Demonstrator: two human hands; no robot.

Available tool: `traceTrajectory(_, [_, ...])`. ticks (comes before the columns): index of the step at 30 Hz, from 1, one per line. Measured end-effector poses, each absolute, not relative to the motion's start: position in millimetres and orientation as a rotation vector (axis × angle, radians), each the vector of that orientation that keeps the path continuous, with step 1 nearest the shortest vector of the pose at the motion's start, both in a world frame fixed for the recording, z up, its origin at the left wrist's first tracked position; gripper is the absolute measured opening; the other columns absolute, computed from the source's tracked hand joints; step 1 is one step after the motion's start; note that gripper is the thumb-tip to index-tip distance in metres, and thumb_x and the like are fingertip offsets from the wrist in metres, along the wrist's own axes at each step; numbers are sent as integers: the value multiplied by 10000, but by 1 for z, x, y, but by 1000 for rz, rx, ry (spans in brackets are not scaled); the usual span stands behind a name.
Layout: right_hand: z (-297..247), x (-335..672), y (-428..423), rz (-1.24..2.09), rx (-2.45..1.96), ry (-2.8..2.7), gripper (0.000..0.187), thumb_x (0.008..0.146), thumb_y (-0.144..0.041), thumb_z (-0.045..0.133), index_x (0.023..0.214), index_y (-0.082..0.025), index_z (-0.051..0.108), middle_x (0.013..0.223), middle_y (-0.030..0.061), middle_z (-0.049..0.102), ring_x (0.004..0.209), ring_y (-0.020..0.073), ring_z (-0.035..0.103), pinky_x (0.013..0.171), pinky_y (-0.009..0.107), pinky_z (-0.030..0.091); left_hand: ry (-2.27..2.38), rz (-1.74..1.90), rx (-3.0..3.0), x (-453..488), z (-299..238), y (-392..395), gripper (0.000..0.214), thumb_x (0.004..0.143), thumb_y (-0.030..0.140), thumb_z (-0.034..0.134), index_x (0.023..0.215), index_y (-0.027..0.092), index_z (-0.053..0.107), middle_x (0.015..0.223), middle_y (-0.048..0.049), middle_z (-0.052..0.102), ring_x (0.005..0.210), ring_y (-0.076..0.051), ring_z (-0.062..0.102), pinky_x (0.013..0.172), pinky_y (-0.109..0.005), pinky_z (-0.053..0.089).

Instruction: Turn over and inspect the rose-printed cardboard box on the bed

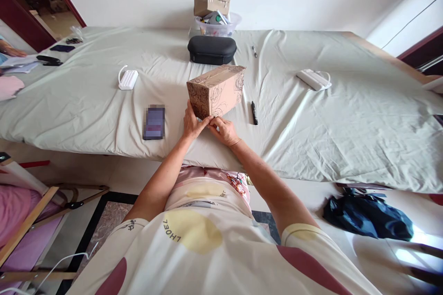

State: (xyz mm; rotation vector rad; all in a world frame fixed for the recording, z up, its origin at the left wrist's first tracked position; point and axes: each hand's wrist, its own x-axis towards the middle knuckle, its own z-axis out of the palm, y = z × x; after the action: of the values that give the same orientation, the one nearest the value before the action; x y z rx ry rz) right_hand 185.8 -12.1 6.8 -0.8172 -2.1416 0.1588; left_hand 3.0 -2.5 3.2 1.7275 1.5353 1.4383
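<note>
A brown cardboard box (pixel 224 97) with black scribbled line drawings on its sides stands at an angle on the cloth-covered table. My left hand (pixel 192 122) is closed around its near left side, fingers along the end face and thumb reaching to the bottom corner. Against that same near lower corner, my right hand (pixel 223 130) is closed with its fingers curled and pinched; its fingertips are partly hidden. To the right of the box lies a black marker (pixel 254 113). A phone (pixel 154 122) with a blurred screen lies left of my hands.
Behind the box sits a black hard case (pixel 212 50). Farther back, a clear plastic basin (pixel 233 20) carries another carton (pixel 212 0). White corded blocks (pixel 128 79) lie on both sides, and a pen (pixel 254 51) behind. Another person's hand (pixel 12 50) rests on papers at far left.
</note>
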Motion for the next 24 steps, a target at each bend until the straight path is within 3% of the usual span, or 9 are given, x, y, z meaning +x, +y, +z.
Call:
traceTrajectory(7, [9,184,-14,115,-902,-2151,318,1069,-456,492,918,-226,652,812,52,674,691,162,595,680,268,465,1575,1511,1728,4,-6,5,1052,768,630,820,1591,205,320,1542,-216,497,1467,-376,497,1209,-504,422])
traceTrajectory(14, [14,194,-12,122,-958,-2122,379,1024,-581,577,912,-231,674,808,41,694,691,151,610,682,256,474,1542,1442,1716,0,-6,4,901,826,537,765,1575,225,372,1511,-166,560,1408,-341,568,1172,-492,472])
traceTrajectory(24, [16,232,6,78,-1192,-1645,255,1005,-457,602,901,-234,669,850,38,645,731,175,600,760,318,525,1332,1547,1615,-8,-1,6,730,944,608,582,1555,235,437,1409,-136,639,1307,-288,647,1123,-451,524])
